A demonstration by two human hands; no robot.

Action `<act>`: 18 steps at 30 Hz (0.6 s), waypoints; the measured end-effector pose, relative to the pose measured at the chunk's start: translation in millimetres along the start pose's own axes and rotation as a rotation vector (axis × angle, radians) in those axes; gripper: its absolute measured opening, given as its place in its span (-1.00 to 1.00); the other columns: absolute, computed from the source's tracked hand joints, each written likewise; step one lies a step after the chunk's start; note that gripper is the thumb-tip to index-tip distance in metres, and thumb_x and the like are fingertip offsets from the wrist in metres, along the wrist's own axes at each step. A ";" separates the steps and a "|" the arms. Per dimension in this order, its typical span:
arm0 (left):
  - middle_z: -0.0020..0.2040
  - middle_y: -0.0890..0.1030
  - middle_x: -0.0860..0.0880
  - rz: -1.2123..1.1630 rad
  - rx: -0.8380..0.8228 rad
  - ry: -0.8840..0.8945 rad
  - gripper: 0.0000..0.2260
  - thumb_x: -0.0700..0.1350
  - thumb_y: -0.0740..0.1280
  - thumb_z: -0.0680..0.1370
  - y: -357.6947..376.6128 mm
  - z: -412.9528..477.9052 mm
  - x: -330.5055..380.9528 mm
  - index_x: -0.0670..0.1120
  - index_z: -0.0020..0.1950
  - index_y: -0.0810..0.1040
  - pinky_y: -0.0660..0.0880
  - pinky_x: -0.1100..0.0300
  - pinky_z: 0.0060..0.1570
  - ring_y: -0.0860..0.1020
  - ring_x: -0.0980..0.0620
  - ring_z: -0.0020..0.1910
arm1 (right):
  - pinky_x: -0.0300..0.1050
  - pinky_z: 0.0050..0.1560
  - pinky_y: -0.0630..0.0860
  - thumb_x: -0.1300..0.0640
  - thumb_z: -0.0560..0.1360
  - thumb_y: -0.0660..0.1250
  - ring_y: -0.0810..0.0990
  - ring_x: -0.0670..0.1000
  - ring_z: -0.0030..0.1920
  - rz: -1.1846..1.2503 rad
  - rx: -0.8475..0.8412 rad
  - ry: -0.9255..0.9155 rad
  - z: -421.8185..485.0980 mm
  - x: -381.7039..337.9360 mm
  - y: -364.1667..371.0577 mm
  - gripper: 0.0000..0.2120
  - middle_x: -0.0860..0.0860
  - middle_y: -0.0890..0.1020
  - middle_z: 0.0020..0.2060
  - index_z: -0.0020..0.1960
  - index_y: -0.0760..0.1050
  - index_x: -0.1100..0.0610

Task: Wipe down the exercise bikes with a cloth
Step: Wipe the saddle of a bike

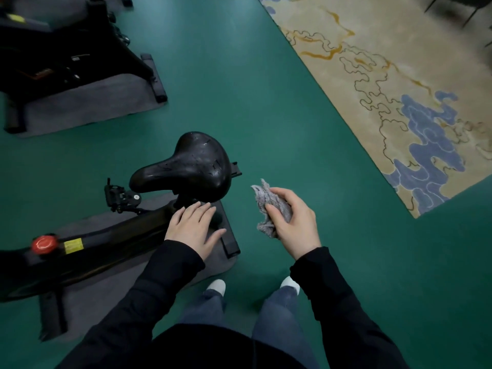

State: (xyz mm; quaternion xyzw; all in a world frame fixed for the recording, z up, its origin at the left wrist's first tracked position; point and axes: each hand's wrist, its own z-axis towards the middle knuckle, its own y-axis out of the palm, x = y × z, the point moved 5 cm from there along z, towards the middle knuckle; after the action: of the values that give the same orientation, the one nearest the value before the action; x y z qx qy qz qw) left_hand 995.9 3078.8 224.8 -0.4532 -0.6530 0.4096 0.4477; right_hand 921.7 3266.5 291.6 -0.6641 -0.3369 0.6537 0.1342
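Two black exercise bikes stand on grey mats: the near bike (pixel 106 243) at left, one far bike (pixel 61 54) beyond. The right hand (pixel 294 222) is closed around one crumpled grey cloth (pixel 269 209), right of the saddle (pixel 191 166). The left hand (pixel 195 226) lies flat, fingers spread, just below the saddle.

One view only, head cam, wide-angle w/ edges bowed. Looks steeply down and fwd from standing height at green floor (pixel 279 107). Close in: left hand (pixel 193 227) and right hand (pixel 295 222) sit mid-frame, sleeves and legs fill bottom edge. Nearest bike's saddle (pixel 191 166) just below centre-left, its frame running off left edge. Second exercise bike (pixel 66 57) farther off, top-left corner. Patterned carpet (pixel 399 75) crosses upper right on a diagonal.
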 end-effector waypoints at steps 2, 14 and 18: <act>0.52 0.17 0.10 -0.005 0.008 -0.045 -0.45 0.24 0.03 0.58 -0.1 6.4 10.1 0.03 0.50 0.16 -0.05 0.11 0.44 0.05 0.11 0.51 | -0.21 0.18 0.41 0.15 0.51 0.34 0.54 -0.06 0.13 0.004 -0.034 -0.024 14.1 7.6 -8.2 -0.75 -0.05 0.61 0.10 0.19 0.52 0.05; 0.49 0.24 0.06 -0.059 0.128 -0.341 -0.46 0.23 0.07 0.57 -3.4 69.4 123.1 0.02 0.49 0.20 0.01 0.12 0.43 0.12 0.09 0.49 | -0.29 0.13 0.39 0.17 0.50 0.36 0.55 -0.07 0.09 0.021 -0.134 -0.150 103.5 83.9 -123.8 -0.76 -0.07 0.62 0.06 0.16 0.53 0.04; 0.47 0.30 0.02 -0.100 0.187 -0.429 -0.48 0.19 0.13 0.57 -6.9 78.9 145.7 -0.02 0.46 0.28 0.05 0.10 0.42 0.18 0.05 0.47 | -0.21 0.15 0.43 0.17 0.49 0.36 0.57 -0.05 0.08 0.036 -0.175 -0.162 129.4 101.6 -148.3 -0.77 -0.06 0.63 0.05 0.15 0.53 0.04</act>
State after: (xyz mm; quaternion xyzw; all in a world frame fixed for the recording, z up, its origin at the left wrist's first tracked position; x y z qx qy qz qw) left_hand 891.4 3206.5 241.6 -0.2794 -0.7141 0.5325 0.3584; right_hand 749.0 3405.1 290.3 -0.6244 -0.3904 0.6755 0.0363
